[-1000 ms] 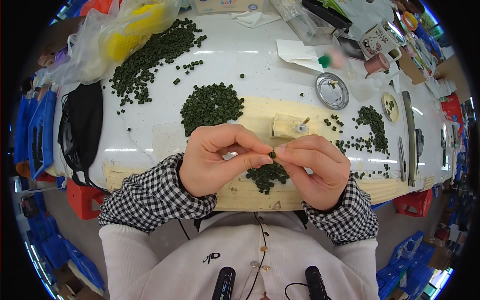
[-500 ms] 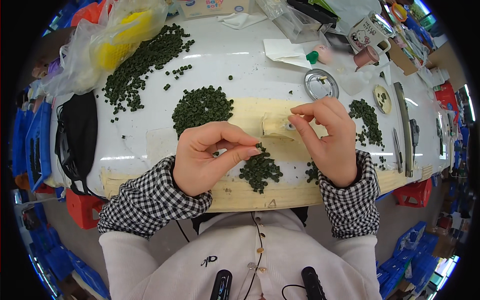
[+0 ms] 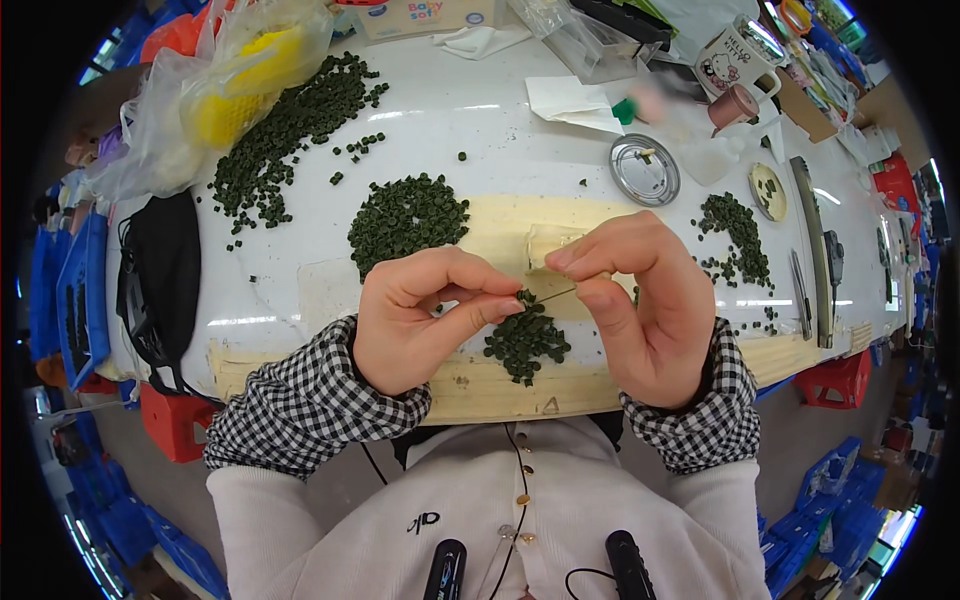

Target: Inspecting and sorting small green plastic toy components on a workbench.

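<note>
The white tabletop carries everything, with an elongated heap of small dark green pieces at its far left. Nearer the middle, the left hand has thumb and forefinger pinched on one piece, while the right hand appears to have its thumb and fingers closed on a thin rod. A rounded heap lies just beyond the left hand, and a smaller near heap lies between the hands. A pale block is partly hidden behind the right fingers.

The thin rod spans the gap between the hands. The held green piece sits at the left fingertips, above the near heap — easily lost among its likes if the pinch slackens. A rod slipping off line could push the piece loose or prick a fingertip.

The rod's long axis runs mostly sideways, its free end pointing left and slightly toward the person; contact with the piece — I cannot tell.
</note>
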The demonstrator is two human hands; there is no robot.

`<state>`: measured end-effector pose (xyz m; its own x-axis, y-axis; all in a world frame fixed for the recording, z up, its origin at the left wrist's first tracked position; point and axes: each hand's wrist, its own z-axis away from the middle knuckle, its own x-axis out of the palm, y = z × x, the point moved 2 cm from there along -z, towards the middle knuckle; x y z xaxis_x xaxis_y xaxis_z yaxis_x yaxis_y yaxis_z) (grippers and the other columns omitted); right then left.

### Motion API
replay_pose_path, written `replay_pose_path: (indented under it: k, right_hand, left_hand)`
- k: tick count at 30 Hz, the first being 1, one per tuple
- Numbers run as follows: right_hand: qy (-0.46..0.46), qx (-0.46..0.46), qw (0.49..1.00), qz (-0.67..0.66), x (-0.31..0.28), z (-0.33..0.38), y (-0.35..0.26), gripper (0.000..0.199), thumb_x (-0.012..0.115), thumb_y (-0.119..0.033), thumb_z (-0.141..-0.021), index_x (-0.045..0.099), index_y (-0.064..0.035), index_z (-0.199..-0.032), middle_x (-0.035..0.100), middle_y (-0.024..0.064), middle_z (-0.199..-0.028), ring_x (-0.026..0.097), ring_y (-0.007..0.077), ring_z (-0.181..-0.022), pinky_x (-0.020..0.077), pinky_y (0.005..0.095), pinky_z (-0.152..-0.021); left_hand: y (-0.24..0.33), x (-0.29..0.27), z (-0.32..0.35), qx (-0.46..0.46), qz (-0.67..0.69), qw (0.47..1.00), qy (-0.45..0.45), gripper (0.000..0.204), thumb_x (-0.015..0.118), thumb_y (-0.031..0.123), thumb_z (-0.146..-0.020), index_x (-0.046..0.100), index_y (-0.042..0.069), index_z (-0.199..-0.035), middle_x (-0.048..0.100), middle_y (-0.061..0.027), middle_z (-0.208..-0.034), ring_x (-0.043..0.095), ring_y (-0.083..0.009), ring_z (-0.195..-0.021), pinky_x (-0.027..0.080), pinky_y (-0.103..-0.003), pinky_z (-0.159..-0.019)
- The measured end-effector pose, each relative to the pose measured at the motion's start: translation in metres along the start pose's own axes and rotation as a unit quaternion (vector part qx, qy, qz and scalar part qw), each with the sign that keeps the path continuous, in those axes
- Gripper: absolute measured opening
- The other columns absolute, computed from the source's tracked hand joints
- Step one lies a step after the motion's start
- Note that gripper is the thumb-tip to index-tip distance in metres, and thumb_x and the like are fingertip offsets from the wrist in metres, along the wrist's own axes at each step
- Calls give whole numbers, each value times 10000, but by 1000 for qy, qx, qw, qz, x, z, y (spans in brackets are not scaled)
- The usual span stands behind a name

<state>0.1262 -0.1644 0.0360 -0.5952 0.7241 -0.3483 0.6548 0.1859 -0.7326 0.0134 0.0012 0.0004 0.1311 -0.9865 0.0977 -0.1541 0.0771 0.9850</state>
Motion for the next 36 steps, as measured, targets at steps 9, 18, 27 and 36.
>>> replay_pose_path:
  k: [9, 18, 27, 36]
  right_hand:
    - [-65, 62, 996, -8, 5, 2, -4, 125, 544, -125, -964, 534, -1, -951, 651, 117, -912, 599, 176, -853, 478, 288, -787]
    - [-73, 46, 996, 20, 3, 1, -5, 117, 551, -119, -959, 538, -3, -945, 658, 111, -907, 602, 176, -843, 479, 288, -785]
    - [65, 20, 989, 134, -12, 0, 4, 71, 647, 2, -857, 582, 22, -877, 605, 129, -844, 610, 231, -701, 495, 286, -621]
    - [-8, 0, 948, 319, -11, 3, 11, 156, 702, -9, -753, 632, -13, -893, 594, 103, -881, 561, 271, -784, 464, 348, -675]
  left_hand:
    - [-2, -1, 1, 0, -17, 1000, -6, 145, 655, -66, -839, 660, -50, -983, 657, -112, -940, 644, -136, -869, 530, -255, -796]
    - [1, 1, 0, 20, -34, 999, -11, 154, 623, -115, -838, 639, -65, -983, 645, -124, -926, 640, -156, -808, 539, -260, -734]
    - [0, -1, 1, 6, -9, 1000, 0, 152, 632, -86, -847, 648, -57, -995, 657, -120, -940, 645, -143, -845, 538, -255, -781]
    - [-1, -2, 0, 15, -8, 1000, 10, 161, 635, -80, -849, 652, -52, -1007, 663, -120, -934, 649, -141, -843, 537, -251, -784]
